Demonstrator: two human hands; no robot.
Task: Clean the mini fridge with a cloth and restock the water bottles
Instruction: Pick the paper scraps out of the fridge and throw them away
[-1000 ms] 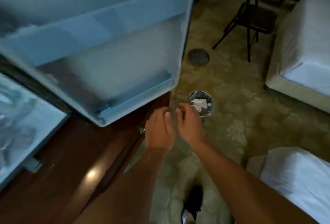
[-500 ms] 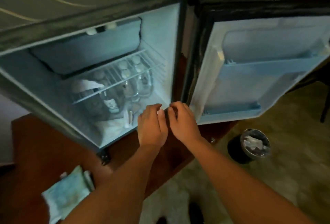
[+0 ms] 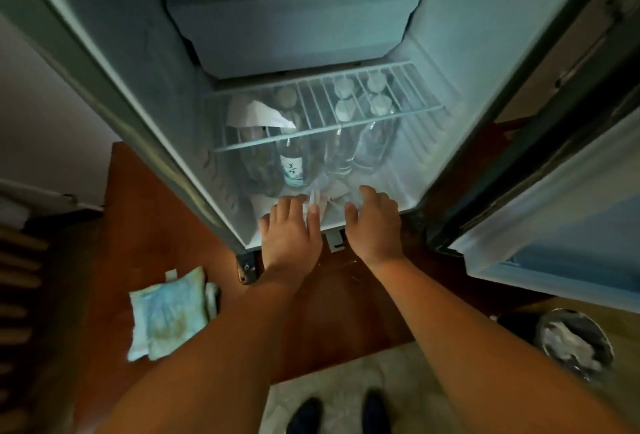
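Observation:
The mini fridge (image 3: 114, 63) stands open on a wooden cabinet top (image 3: 145, 219). Several clear water bottles (image 3: 375, 136) stand on its floor under the wire shelf (image 3: 408, 108); one carries a white and blue label (image 3: 292, 170). A white paper (image 3: 258, 115) lies on the shelf's left part. My left hand (image 3: 289, 229) and my right hand (image 3: 374, 222) reach over the front lip onto the fridge floor, fingers spread, either side of a clear crumpled plastic piece (image 3: 323, 198). Whether either hand grips it is unclear. A folded pale cloth (image 3: 169, 312) lies on the cabinet, left of my left arm.
The fridge door (image 3: 561, 226) hangs open to the right, its lower shelf showing. A round bin (image 3: 575, 347) with crumpled white waste stands on the stone floor at lower right. My shoes (image 3: 332, 413) are at the bottom edge. A dark slatted object (image 3: 17, 295) is at far left.
The view swung from the floor and bin up to the fridge interior. Both hands moved from in front of the fridge lip forward onto the fridge floor and spread apart.

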